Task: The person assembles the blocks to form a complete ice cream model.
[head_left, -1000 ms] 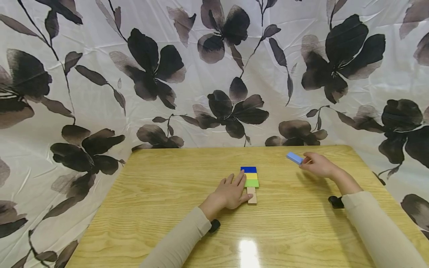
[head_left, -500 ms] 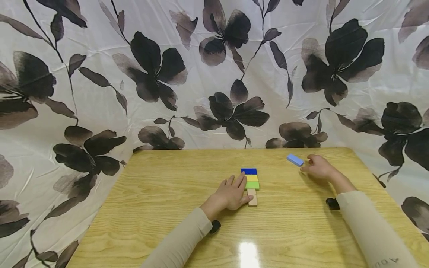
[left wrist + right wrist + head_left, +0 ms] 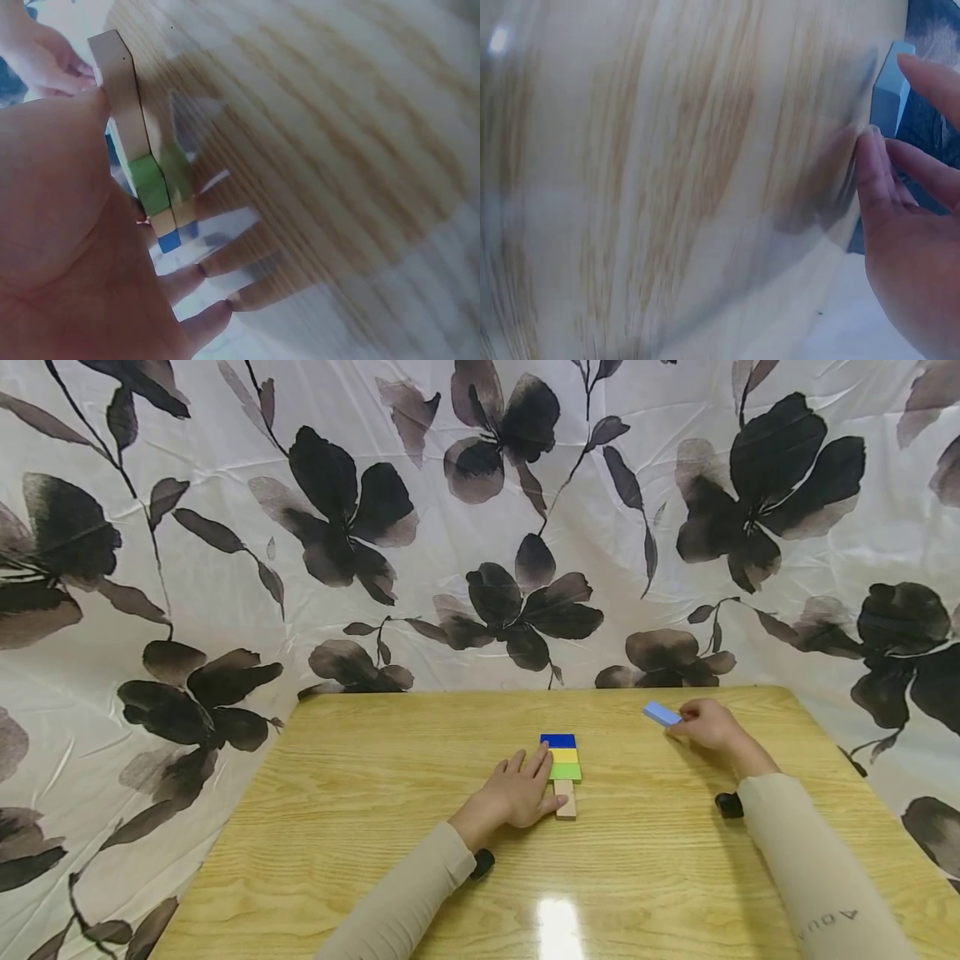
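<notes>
My left hand (image 3: pixel 517 795) lies with spread fingers along the left side of a short column of blocks. Its thumb reaches over the plain wooden block (image 3: pixel 565 800); its fingertips are at the green block (image 3: pixel 565 771), the yellow block (image 3: pixel 563 755) and the dark blue block (image 3: pixel 557 741). These stand in a row above the wooden one, also seen edge-on in the left wrist view. Toward the back right, my right hand (image 3: pixel 708 725) pinches the near end of a light blue block (image 3: pixel 660 713), thumb and fingers on either side. That block (image 3: pixel 889 94) sits between the fingertips in the right wrist view.
The blocks lie on a glossy wood-grain table (image 3: pixel 360 760). A flower-printed cloth (image 3: pixel 420 568) hangs behind its back edge. Black wrist cameras sit under both forearms, and a bright light reflection shows near the front.
My right hand was at the light blue block, drew slightly off it, and is back at its near end now. The block has barely moved. My left hand stays in place.
</notes>
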